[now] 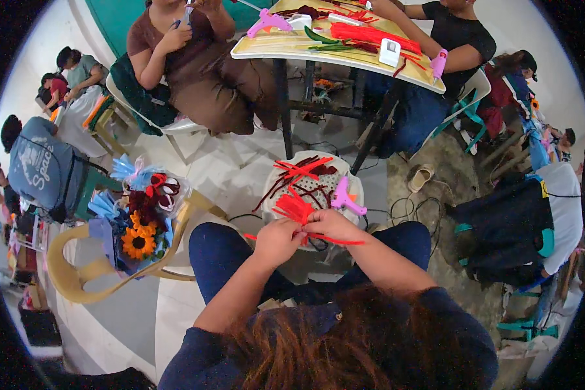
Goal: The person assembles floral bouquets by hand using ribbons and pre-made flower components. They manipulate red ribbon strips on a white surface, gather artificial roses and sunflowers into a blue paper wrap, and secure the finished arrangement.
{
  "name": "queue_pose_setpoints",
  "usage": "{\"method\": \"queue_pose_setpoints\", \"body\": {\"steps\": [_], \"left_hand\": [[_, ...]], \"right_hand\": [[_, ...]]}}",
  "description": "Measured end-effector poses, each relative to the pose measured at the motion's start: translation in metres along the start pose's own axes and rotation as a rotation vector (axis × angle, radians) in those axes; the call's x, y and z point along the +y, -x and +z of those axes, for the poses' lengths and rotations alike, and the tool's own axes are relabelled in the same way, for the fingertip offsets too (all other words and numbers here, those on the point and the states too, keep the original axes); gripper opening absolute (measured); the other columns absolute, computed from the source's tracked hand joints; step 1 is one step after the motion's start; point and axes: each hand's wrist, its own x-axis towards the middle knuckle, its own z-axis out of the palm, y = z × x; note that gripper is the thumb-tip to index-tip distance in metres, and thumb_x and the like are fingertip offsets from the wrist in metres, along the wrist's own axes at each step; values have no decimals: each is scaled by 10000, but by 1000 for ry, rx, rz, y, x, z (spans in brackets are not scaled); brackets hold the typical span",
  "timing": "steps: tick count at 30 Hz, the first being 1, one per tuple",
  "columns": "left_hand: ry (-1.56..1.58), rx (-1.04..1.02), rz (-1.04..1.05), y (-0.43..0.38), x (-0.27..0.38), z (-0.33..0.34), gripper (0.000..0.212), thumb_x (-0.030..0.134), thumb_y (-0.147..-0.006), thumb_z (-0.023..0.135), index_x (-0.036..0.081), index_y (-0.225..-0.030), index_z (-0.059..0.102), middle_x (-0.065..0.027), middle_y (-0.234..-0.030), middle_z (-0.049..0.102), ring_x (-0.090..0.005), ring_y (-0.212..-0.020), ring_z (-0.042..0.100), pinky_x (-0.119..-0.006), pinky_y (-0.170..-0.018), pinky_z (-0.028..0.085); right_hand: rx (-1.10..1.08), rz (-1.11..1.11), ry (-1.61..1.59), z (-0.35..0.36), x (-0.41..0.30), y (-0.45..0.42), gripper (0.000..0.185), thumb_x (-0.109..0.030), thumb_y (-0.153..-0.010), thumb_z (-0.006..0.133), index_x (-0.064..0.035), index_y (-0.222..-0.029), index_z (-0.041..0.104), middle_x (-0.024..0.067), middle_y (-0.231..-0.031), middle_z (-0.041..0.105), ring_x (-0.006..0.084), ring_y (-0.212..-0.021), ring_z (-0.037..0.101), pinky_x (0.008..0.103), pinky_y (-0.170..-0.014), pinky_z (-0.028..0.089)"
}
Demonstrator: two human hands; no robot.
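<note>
Between my knees, both hands meet on a bundle of bright red pipe cleaners [292, 207], whose ends fan out away from me. My left hand [279, 240] pinches the bundle's near end from one side. From the other side my right hand [332, 225] grips it too. A single red pipe cleaner [343, 241] runs crosswise under the hands, sticking out both ways. Just beyond stands a white plastic stool [273, 187]. On it lie dark red pipe cleaners [269, 194], more bright red ones [304, 169] and a pink glue gun [345, 197].
Left of me, a tan plastic chair [61, 258] holds bouquets with an orange sunflower [139, 242]. Ahead, a table [253, 48] carries pipe cleaners and glue guns, with two people seated at it. Cables [414, 209] and a shoe [420, 178] lie on the floor to the right.
</note>
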Motion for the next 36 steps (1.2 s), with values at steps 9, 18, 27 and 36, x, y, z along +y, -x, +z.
{"method": "queue_pose_setpoints", "body": {"steps": [9, 18, 27, 36], "left_hand": [[725, -100, -439, -9, -29, 21, 216, 217, -805, 616, 3, -831, 637, -49, -706, 611, -120, -659, 543, -280, -638, 435], [724, 121, -380, -12, -33, 36, 224, 210, -808, 622, -12, -785, 618, -25, -605, 541, -86, -557, 457, -259, -523, 379], [746, 84, -435, -15, -27, 30, 187, 174, -785, 606, -8, -814, 638, -54, -638, 575, -102, -584, 509, -257, -550, 406], [998, -19, -511, -11, -33, 32, 157, 163, -777, 596, 13, -798, 634, -24, -658, 583, -92, -547, 485, -234, -499, 369]], "right_hand": [[16, -29, -623, 9, 18, -8, 189, -127, -805, 622, -12, -955, 611, 36, -860, 614, 117, -807, 554, 247, -750, 419], [140, -109, -204, 15, 27, -13, 217, -227, -790, 633, -54, -922, 630, 28, -817, 628, 132, -748, 559, 276, -693, 430], [326, -191, 16, 18, 36, -18, 311, -342, -769, 642, -58, -896, 635, 90, -761, 623, 191, -690, 577, 323, -641, 448], [411, -327, 313, 14, 7, 2, 215, -180, -756, 667, -41, -916, 630, 114, -837, 627, 210, -743, 607, 312, -678, 469]]}}
